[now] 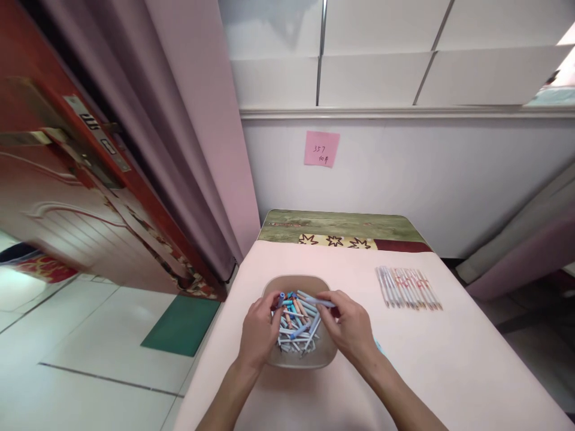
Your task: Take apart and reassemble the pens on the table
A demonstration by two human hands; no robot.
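A beige plastic bin (324, 357) on the pink-covered table holds a jumble of loose pen parts (294, 326): blue and tan barrels, blue caps and thin white refills. Over its left side, my left hand (260, 330) is closed, pinching a short blue pen piece (281, 297) between thumb and fingers. My right hand (349, 322) reaches over the right rim and grips a pale blue pen barrel (320, 301), which points left above the pile. Whether the two held pieces belong together I cannot tell.
Several pens (408, 288) lie side by side in a row at the table's right. A small light-blue item (378, 345) is partly hidden by my right wrist. Behind stands the wall with a pink note (321, 149). A red door (90, 161) is at the left.
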